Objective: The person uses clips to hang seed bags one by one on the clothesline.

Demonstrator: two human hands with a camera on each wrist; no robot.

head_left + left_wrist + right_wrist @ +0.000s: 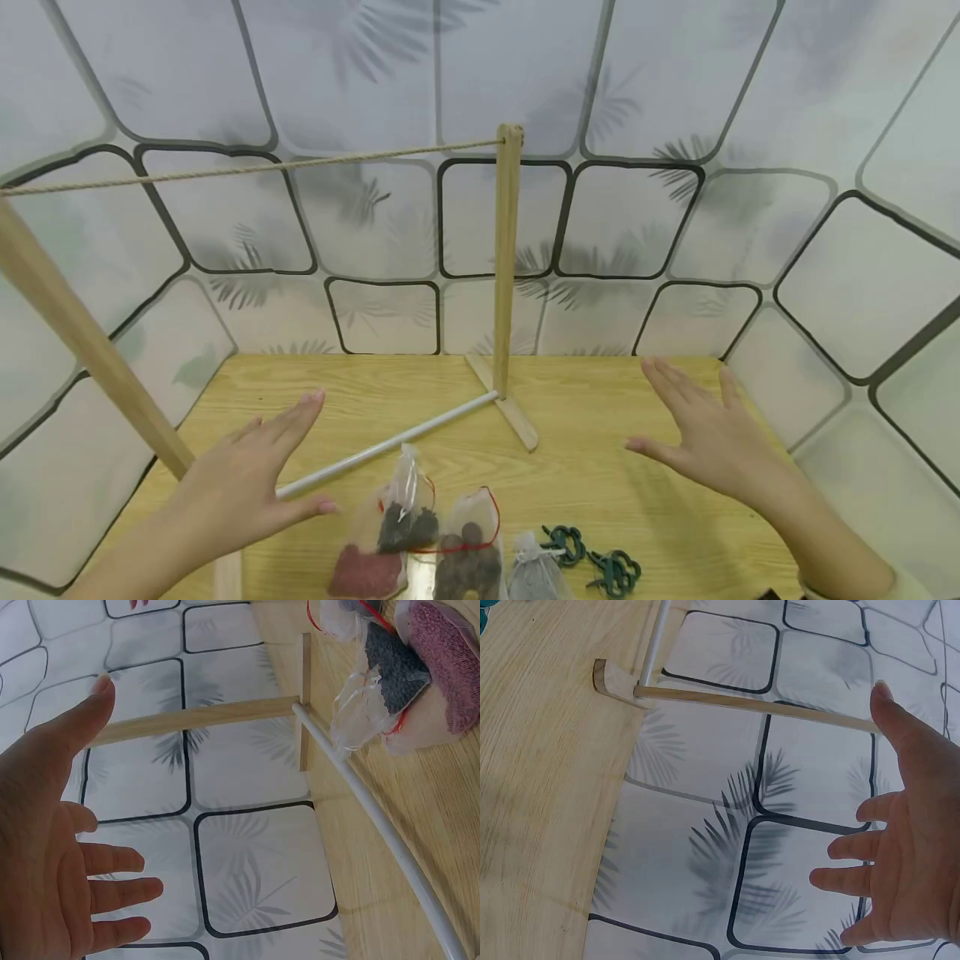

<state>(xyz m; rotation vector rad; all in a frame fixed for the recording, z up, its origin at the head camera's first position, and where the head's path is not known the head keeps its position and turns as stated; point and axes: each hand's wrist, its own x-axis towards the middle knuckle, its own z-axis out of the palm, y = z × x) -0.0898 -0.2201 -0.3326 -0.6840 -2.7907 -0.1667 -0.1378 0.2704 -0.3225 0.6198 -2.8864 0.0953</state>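
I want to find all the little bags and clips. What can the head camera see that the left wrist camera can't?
Only the head view shows the rope, the green clips, the grey bag, the brown-filled bag and the right hand. Only the left wrist view shows the left hand's palm, fingers spread, holding nothing. Both show the left hand, the white rod, the wooden table, and the dark-filled bag and red-filled bag.

Two hands are seen: the left hand (240,487) and the right hand (705,433). Four mesh bags (408,512) are counted, along with two green clips (615,571), two wooden posts (506,258), one rope (247,169) and one white rod (386,446).
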